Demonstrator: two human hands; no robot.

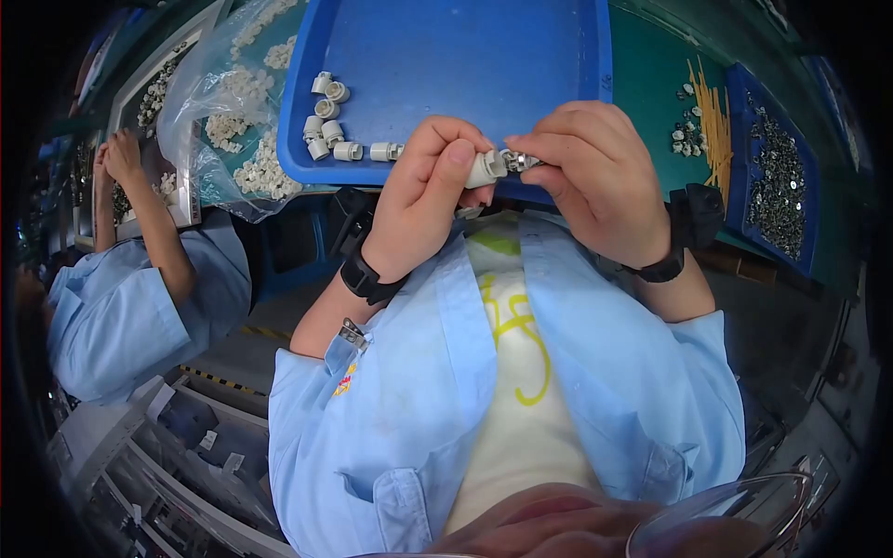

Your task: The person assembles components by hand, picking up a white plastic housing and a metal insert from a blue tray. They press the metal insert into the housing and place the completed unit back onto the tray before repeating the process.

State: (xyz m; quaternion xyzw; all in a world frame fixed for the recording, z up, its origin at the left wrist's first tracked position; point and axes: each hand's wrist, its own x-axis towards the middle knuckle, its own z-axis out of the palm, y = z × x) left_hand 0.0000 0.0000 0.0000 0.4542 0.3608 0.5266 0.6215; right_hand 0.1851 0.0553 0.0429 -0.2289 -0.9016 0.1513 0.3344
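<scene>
Over the near edge of a blue tray [446,56], my left hand [419,191] grips a white lamp holder [486,169] between thumb and fingers, its open end turned to the right. My right hand [600,177] pinches a small shiny metal fitting [523,161], held right at the mouth of the lamp holder. Whether the fitting sits inside it cannot be made out. Several more white lamp holders [347,151] lie in the tray's near left corner, some upright and some on their sides.
Left of the tray, a clear plastic bag [200,102] lies with heaps of small white parts [265,172]. Thin wooden sticks [714,130] and a blue bin [809,209] of small metal parts [777,181] stand at the right. A co-worker in a blue shirt [139,307] works at far left.
</scene>
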